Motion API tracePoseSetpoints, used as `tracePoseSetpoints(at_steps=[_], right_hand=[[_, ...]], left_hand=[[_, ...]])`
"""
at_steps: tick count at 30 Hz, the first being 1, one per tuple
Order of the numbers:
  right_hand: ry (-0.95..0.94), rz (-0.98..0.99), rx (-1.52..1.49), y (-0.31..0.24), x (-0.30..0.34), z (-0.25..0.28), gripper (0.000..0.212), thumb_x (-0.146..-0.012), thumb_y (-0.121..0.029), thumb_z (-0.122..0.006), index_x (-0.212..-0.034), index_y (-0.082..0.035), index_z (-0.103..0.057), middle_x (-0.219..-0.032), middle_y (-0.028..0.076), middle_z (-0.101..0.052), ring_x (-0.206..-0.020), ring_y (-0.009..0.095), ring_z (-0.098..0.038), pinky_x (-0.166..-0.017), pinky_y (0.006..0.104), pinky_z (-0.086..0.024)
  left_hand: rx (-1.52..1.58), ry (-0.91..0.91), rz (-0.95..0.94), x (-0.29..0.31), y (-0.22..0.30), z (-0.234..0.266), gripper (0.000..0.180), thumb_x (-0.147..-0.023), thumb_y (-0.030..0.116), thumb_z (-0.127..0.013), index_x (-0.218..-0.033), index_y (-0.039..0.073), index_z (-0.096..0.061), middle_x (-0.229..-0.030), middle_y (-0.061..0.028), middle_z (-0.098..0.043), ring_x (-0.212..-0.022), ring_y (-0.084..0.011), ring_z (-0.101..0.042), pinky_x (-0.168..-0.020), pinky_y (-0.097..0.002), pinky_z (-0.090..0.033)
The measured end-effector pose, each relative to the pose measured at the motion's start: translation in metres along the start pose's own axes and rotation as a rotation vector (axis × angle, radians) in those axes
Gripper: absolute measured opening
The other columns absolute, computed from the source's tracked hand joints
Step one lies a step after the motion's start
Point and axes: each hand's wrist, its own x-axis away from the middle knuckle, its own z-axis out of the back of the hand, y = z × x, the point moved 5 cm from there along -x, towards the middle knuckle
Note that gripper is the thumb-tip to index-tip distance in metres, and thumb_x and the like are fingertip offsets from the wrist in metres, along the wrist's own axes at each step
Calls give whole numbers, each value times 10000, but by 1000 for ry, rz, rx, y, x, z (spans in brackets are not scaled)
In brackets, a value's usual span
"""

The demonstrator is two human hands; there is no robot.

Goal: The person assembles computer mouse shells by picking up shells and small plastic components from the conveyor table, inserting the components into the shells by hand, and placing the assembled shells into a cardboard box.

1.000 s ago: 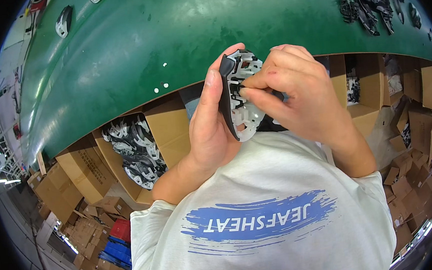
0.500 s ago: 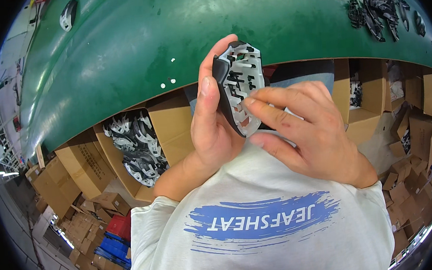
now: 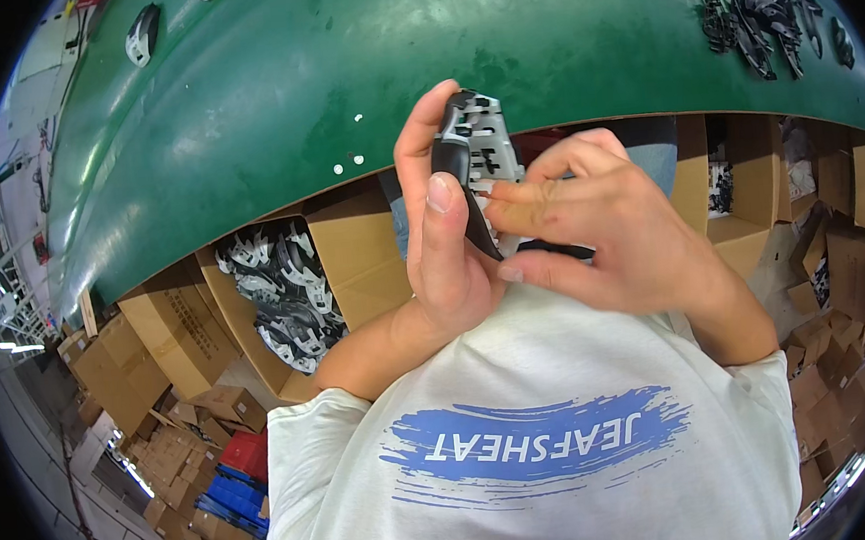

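Note:
My left hand (image 3: 435, 240) is closed around a plastic shell (image 3: 484, 134), black outside with a pale grey ribbed frame inside. The shell stands tilted upright in front of my chest, its inner side turned toward my right hand. My right hand (image 3: 605, 223) reaches its fingertips into the lower part of the shell, where they hide what they touch. Between its thumb and fingers shows a narrow black plastic strip (image 3: 557, 250), most of it covered by the hand.
A green table (image 3: 271, 111) spreads ahead, with small white bits (image 3: 349, 164) near its edge. Black parts (image 3: 760, 11) are heaped at far right; a shell (image 3: 142, 35) lies far left. Below the edge stand cardboard boxes (image 3: 355, 237), one filled with black-and-grey parts (image 3: 286, 295).
The shell has turned so its inside shows less and its black outside faces me more. My right fingers have moved deeper against it.

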Motion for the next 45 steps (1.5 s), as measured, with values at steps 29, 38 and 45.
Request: tracePoseSetpoints(at_steps=[29, 38, 45], right_hand=[[384, -134, 533, 158, -125, 48, 253, -1037, -257, -745, -1187, -56, -775, -1081, 41, -724, -800, 135, -636, -769, 282, -541], [424, -264, 129, 149, -83, 53, 441, -1030, -151, -753, -1450, -68, -646, -1115, 51, -671, -884, 99, -589, -844, 264, -507], [343, -234, 183, 150, -70, 54, 431, -1047, -144, -732, -1458, -47, -644, -1056, 16, -643, -878, 93, -563, -832, 250, -481]], left_hand=[[899, 175, -301, 74, 64, 151, 662, -1142, 527, -416, -1607, 56, -404, -1517, -223, -564, -1333, -412, -605, -1067, -517, -576], [-579, 1279, 60, 263, 2, 376, 689, -979, 387, -799, -1510, 25, -551, -1438, -144, -582, -1281, -228, -590, -1099, -344, -473], [-407, 1309, -60, 300, 20, 421, 661, -946, 361, -826, -1483, 50, -599, -1435, -171, -559, -1297, -292, -601, -1131, -382, -461]])
